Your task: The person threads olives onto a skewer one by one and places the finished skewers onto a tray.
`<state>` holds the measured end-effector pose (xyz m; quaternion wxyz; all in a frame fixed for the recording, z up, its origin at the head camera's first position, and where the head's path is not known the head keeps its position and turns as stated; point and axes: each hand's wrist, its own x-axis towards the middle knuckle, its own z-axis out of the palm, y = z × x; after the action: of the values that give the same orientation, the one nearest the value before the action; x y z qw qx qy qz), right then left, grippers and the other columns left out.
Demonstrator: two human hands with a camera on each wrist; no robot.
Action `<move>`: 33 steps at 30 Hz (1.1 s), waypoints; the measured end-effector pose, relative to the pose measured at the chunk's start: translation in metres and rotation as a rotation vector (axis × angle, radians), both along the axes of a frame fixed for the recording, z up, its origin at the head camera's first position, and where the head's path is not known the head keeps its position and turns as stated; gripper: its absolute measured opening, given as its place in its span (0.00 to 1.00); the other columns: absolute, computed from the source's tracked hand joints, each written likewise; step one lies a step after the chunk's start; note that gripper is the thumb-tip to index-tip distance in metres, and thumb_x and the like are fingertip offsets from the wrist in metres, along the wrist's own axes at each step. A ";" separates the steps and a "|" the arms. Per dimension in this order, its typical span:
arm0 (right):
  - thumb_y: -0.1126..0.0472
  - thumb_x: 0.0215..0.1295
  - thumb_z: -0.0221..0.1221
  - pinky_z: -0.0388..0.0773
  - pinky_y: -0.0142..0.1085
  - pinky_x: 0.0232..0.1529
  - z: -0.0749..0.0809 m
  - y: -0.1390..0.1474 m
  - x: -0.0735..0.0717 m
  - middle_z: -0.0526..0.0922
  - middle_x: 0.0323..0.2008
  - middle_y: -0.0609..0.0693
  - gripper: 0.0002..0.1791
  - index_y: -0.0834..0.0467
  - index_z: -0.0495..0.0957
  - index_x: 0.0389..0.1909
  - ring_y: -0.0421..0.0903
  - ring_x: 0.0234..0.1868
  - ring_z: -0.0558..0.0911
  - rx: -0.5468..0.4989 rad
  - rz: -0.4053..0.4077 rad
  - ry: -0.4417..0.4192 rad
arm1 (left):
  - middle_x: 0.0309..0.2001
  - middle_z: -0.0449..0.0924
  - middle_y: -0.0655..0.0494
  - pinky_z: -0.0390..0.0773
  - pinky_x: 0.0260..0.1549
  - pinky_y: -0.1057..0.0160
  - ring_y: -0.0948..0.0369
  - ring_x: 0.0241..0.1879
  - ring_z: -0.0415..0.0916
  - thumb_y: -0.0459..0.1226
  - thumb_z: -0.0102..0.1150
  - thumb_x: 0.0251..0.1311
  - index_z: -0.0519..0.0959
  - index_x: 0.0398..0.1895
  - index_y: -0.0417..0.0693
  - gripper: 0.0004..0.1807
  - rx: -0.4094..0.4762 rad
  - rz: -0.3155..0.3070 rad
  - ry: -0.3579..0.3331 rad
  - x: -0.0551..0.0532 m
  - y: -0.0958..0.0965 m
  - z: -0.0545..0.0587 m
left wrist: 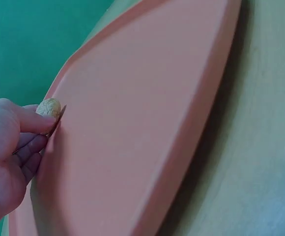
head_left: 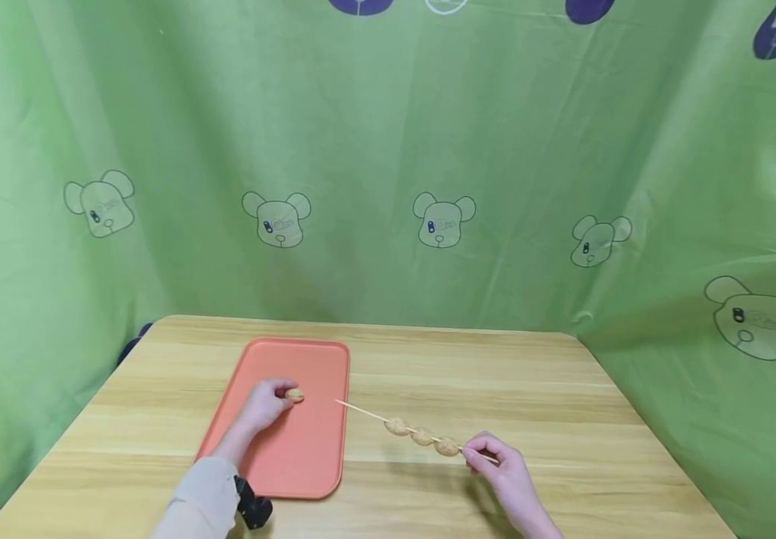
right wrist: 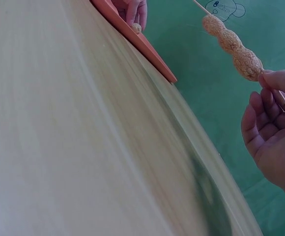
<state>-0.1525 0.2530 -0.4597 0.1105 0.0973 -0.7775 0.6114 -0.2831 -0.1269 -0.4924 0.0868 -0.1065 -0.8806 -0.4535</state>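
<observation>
On the pink tray (head_left: 296, 449), my left hand (head_left: 267, 403) pinches a tan meatball (head_left: 295, 394) between thumb and fingers. The left wrist view shows the same meatball (left wrist: 48, 108), round and wrinkled, low over the tray floor. My right hand (head_left: 504, 473) holds a thin wooden skewer (head_left: 362, 410) near its lower end, thumb against the fingers. Three similar meatballs (head_left: 422, 436) are threaded in a row along it, the last one close to the fingertips. The skewer's bare tip points left toward the tray's right rim, held above the table.
The wooden table (head_left: 496, 374) extends around the tray, which lies left of centre with a low raised rim. A green curtain (head_left: 361, 277) with bear-head prints hangs behind and at both sides. A black device (head_left: 253, 505) is strapped at the left wrist.
</observation>
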 end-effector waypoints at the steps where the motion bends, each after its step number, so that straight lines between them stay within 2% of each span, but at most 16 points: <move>1: 0.69 0.59 0.58 0.75 0.33 0.28 0.000 0.000 0.000 0.73 0.23 0.46 0.07 0.71 0.75 0.30 0.42 0.26 0.75 0.000 0.002 -0.004 | 0.34 0.81 0.46 0.76 0.35 0.59 0.53 0.35 0.76 0.25 0.64 0.48 0.81 0.38 0.34 0.12 -0.007 0.007 0.002 0.000 0.000 0.000; 7: 0.69 0.60 0.58 0.75 0.32 0.28 0.003 -0.001 0.001 0.73 0.24 0.47 0.08 0.72 0.75 0.30 0.41 0.26 0.74 -0.014 0.026 0.014 | 0.31 0.81 0.53 0.75 0.34 0.61 0.58 0.32 0.76 0.34 0.66 0.51 0.83 0.33 0.42 0.07 -0.020 0.026 0.004 -0.002 0.003 -0.001; 13: 0.70 0.60 0.58 0.75 0.31 0.27 0.003 -0.001 0.002 0.73 0.24 0.47 0.08 0.74 0.74 0.30 0.39 0.26 0.74 -0.025 0.033 0.037 | 0.33 0.82 0.51 0.76 0.36 0.59 0.57 0.34 0.77 0.36 0.65 0.53 0.82 0.39 0.38 0.12 -0.033 0.016 0.007 0.002 0.003 0.003; 17: 0.69 0.59 0.58 0.75 0.31 0.27 0.002 -0.001 0.003 0.74 0.24 0.47 0.08 0.73 0.74 0.30 0.38 0.26 0.74 -0.020 0.013 0.023 | 0.31 0.81 0.52 0.77 0.33 0.62 0.58 0.33 0.76 0.35 0.65 0.53 0.80 0.44 0.35 0.16 0.014 0.018 -0.003 0.008 0.004 0.008; 22: 0.69 0.59 0.58 0.75 0.31 0.27 0.002 -0.002 0.004 0.74 0.24 0.47 0.08 0.73 0.74 0.30 0.39 0.26 0.74 -0.016 0.011 0.017 | 0.30 0.81 0.54 0.75 0.23 0.65 0.60 0.29 0.75 0.34 0.65 0.52 0.81 0.41 0.39 0.13 0.103 0.007 -0.050 0.017 0.008 0.011; 24: 0.69 0.60 0.58 0.75 0.31 0.27 0.003 -0.002 0.004 0.74 0.23 0.47 0.08 0.73 0.74 0.30 0.39 0.26 0.74 -0.020 0.014 0.018 | 0.31 0.82 0.54 0.76 0.24 0.66 0.60 0.29 0.76 0.35 0.65 0.52 0.82 0.40 0.40 0.12 0.120 0.000 -0.052 0.020 0.009 0.013; 28: 0.69 0.59 0.58 0.75 0.31 0.27 0.002 -0.003 0.004 0.74 0.23 0.47 0.07 0.72 0.75 0.30 0.39 0.26 0.74 -0.020 0.019 0.023 | 0.34 0.83 0.53 0.77 0.35 0.65 0.61 0.34 0.77 0.35 0.67 0.51 0.83 0.38 0.40 0.12 0.118 -0.012 -0.018 0.027 0.011 0.016; 33: 0.70 0.59 0.58 0.75 0.30 0.27 0.001 -0.004 0.004 0.74 0.24 0.47 0.07 0.72 0.75 0.30 0.38 0.26 0.74 -0.018 0.021 0.024 | 0.37 0.82 0.52 0.77 0.37 0.66 0.59 0.36 0.78 0.35 0.67 0.50 0.83 0.38 0.40 0.12 0.167 -0.043 -0.007 0.035 0.012 0.020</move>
<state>-0.1482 0.2487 -0.4584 0.1146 0.1117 -0.7695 0.6183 -0.2485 -0.1153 -0.4727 0.0825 -0.1159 -0.8377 -0.5273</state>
